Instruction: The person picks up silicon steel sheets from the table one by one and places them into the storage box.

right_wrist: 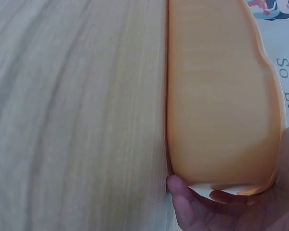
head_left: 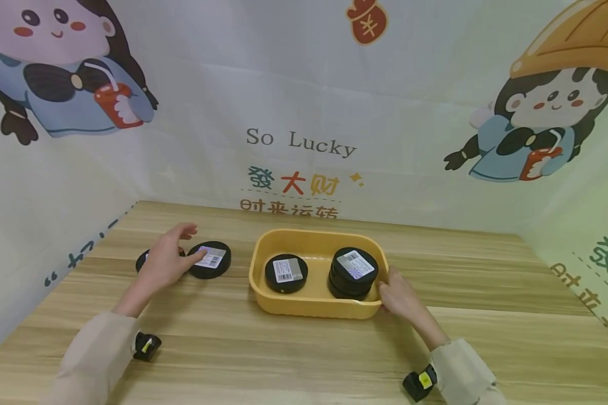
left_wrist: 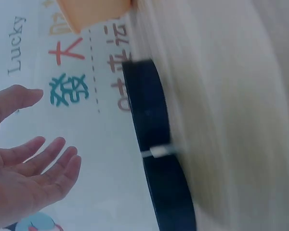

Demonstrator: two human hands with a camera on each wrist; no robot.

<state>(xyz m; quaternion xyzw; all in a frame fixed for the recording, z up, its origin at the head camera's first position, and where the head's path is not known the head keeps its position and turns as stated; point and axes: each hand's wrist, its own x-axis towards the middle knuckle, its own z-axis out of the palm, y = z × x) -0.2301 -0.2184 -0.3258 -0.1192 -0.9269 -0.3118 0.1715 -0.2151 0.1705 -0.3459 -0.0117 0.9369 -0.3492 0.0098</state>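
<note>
While your left hand (head_left: 166,257) holds fingers and thumb apart, pinching nothing, the labelled black disc (head_left: 214,260) lies flat on the tabletop (head_left: 284,360), below and rightward of the thumb, round, without long axis; your right hand (head_left: 401,296), farther off, grips the yellow tub (head_left: 309,307).

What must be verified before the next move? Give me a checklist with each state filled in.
1. Yellow tray steadied: ok, the right hand grips its right end.
2. Left hand free: ok, fingers spread, nothing held.
3. Black disc beside the tray within reach: ok, it seems; it lies flat, label up, by the left thumb.
4. Leftmost disc in full view: not ok, the left hand partly hides it in the head view.
5. Room in the tray: ok, bare floor shows between the single disc and the stack.
6. Stack's exact count: cannot tell; at least two.
</note>
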